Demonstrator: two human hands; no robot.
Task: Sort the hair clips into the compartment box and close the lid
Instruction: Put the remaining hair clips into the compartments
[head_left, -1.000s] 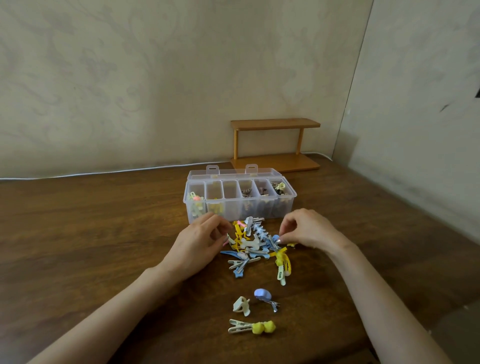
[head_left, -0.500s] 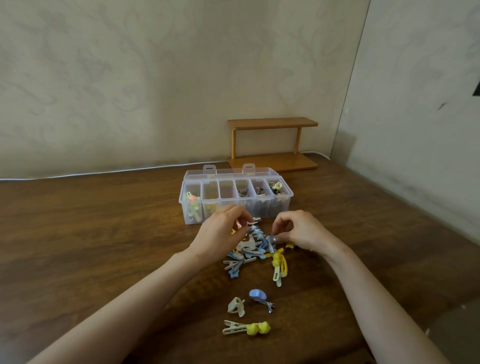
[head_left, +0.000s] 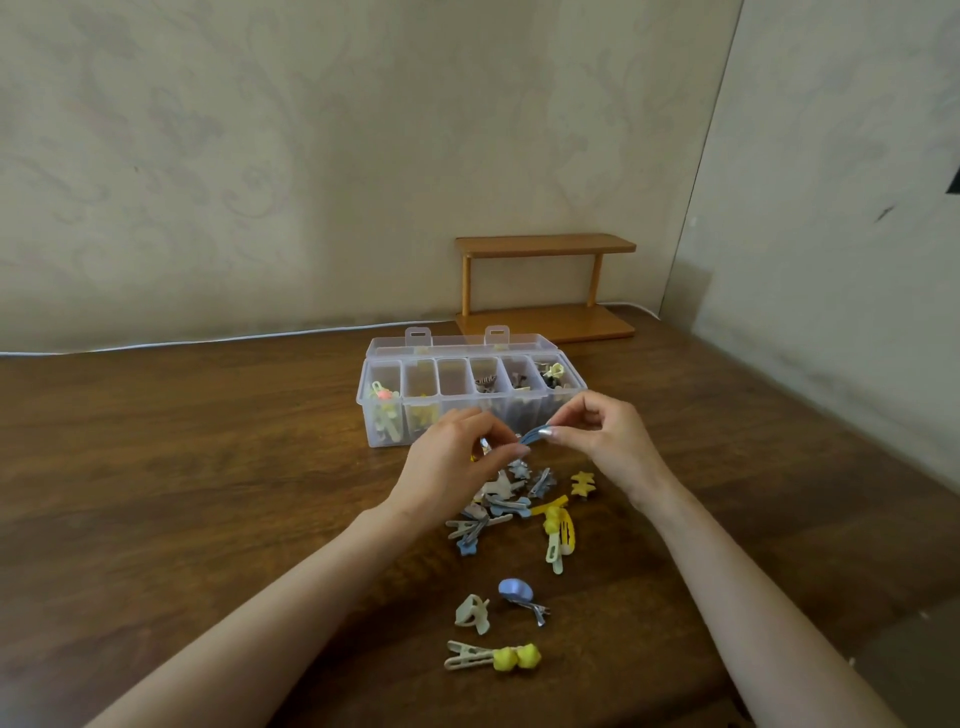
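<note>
A blue clip (head_left: 534, 435) is held in the air between both hands, just in front of the compartment box (head_left: 453, 399). Its far end is pinched by the right hand (head_left: 597, 441) between thumb and forefinger, the other fingers being curled in loosely; the wrist is raised and the forearm is stretched in from the lower right. The near end is pinched by the fingertips of the left hand (head_left: 452, 465), whose fingers are curled inward and whose back is turned up, the forearm reaching in from the lower left. A small silvery glint is seen among the left fingers; what it is cannot be told.

The box is set on the wooden table (head_left: 182, 467) with its clear lid (head_left: 457, 343) laid open behind it, and clips are seen in several of its compartments. A pile of clips (head_left: 506, 506) is spread on the table below the hands. A yellow star clip (head_left: 583, 483) lies beside the pile, and a round blue clip (head_left: 516, 591), a cream clip (head_left: 472, 614) and a yellow bobble clip (head_left: 493, 657) lie nearer the person.
</note>
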